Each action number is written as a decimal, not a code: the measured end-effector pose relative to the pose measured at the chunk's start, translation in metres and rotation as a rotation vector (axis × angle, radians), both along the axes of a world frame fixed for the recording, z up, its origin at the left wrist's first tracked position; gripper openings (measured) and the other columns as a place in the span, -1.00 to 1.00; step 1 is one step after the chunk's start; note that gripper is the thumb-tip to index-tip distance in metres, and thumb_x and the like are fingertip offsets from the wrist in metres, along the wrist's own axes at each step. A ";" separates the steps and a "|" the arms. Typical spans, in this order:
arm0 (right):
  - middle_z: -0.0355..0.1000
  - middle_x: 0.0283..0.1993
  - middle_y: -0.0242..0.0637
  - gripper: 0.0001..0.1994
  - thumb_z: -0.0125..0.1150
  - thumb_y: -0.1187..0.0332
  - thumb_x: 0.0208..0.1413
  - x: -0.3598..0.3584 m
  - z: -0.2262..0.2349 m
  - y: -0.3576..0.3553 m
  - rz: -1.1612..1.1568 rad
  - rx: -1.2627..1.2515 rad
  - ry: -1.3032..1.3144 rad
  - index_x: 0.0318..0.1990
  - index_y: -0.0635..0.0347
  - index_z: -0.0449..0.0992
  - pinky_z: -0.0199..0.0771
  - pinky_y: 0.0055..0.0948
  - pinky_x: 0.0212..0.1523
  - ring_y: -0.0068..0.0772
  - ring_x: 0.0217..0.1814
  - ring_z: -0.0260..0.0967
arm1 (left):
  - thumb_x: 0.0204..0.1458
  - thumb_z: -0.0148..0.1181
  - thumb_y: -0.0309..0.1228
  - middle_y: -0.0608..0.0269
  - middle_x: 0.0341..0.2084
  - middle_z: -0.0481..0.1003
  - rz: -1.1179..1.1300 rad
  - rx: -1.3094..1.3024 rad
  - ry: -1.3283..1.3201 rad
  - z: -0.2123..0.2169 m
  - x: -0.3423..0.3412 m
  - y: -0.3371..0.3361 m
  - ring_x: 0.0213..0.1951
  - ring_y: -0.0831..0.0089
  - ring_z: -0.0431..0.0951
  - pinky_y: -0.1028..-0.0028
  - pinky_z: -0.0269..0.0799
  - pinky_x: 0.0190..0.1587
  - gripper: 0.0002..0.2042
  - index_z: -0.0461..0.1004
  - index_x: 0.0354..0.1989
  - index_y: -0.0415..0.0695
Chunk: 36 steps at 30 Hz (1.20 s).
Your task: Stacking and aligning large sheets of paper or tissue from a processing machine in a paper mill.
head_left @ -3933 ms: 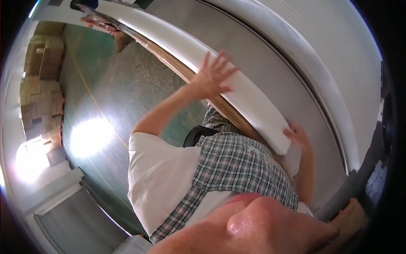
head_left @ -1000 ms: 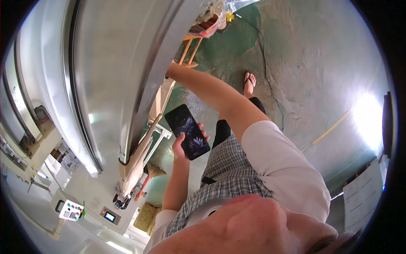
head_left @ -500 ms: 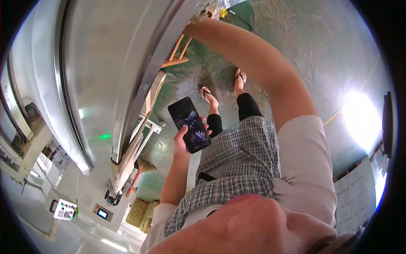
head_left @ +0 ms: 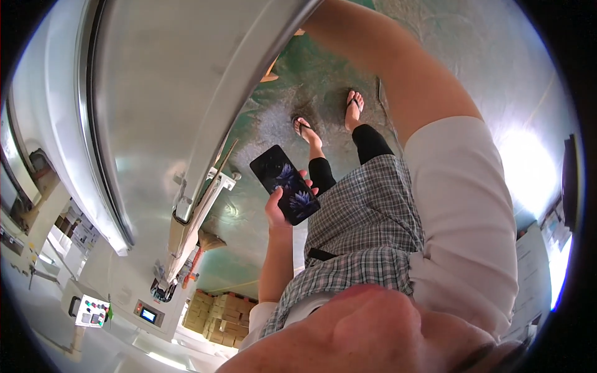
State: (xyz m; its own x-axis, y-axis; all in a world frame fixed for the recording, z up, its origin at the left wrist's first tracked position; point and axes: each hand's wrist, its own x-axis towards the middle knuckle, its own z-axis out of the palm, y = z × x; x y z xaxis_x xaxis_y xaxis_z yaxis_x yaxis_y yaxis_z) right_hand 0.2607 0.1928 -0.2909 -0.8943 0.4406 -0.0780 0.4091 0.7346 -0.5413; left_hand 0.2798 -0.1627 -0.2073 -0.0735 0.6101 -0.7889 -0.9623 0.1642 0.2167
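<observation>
My left hand (head_left: 277,210) is wrapped round a black smartphone (head_left: 286,180), thumb along its near side and fingertips on the far edge. The phone is tilted, and its lit screen shows purple-blue flowers on a dark ground. My right forearm (head_left: 398,53) stretches up and forward past the edge of a large pale metal machine (head_left: 180,81). The right hand itself lies beyond the top edge of the picture, so its fingers cannot be seen.
On the left, the machine's long metal edge runs alongside me. A control box (head_left: 93,312) with coloured buttons and a small lit screen (head_left: 148,315) are at lower left. Brown cartons (head_left: 224,318) are stacked behind. A white bracket (head_left: 225,180) juts out near the phone.
My right arm has reached farther forward, and its hand has left the picture. The phone, still in my left hand, sits slightly farther right. The machine's edge now covers more of the wooden frame.
</observation>
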 end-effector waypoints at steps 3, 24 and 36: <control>0.31 0.00 -0.29 -0.68 -0.01 0.30 -0.03 0.006 0.001 0.005 -0.003 -0.046 -0.012 -0.06 0.07 0.34 0.29 -0.37 -0.10 -0.23 -0.06 0.28 | -0.10 0.01 -0.19 -0.03 -0.02 0.22 -0.009 -0.013 0.011 -0.002 -0.001 -0.001 -0.10 0.17 0.37 0.05 0.23 -0.01 -0.42 0.06 0.07 -0.28; 0.44 -0.35 -0.34 -0.71 0.00 0.44 0.03 0.057 0.010 0.002 -0.165 -0.115 0.820 -0.05 0.19 0.23 0.39 -0.43 -0.46 -0.29 -0.49 0.38 | -0.06 0.02 -0.21 -0.07 -0.03 0.23 -0.172 0.057 -0.100 -0.023 -0.016 0.002 -0.10 0.12 0.35 0.05 0.22 -0.01 -0.42 0.01 0.09 -0.24; 0.30 -0.51 -0.45 -0.74 -0.15 0.10 0.14 0.112 0.060 -0.013 -0.586 -1.389 0.703 -0.27 0.08 0.29 0.32 -0.66 -0.51 -0.61 -0.50 0.28 | -0.06 -0.01 -0.23 -0.06 -0.02 0.23 -0.209 0.054 -0.112 -0.019 -0.013 0.010 -0.07 0.17 0.34 0.07 0.24 -0.01 -0.45 0.08 0.04 -0.37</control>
State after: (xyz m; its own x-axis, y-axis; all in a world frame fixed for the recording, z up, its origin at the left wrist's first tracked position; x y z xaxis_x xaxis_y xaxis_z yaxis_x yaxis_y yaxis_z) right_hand 0.3726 0.1795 -0.2308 -0.6719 0.6515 -0.3523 -0.1537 -0.5880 -0.7941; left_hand 0.2666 -0.1522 -0.2265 0.1451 0.6447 -0.7505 -0.9273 0.3531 0.1241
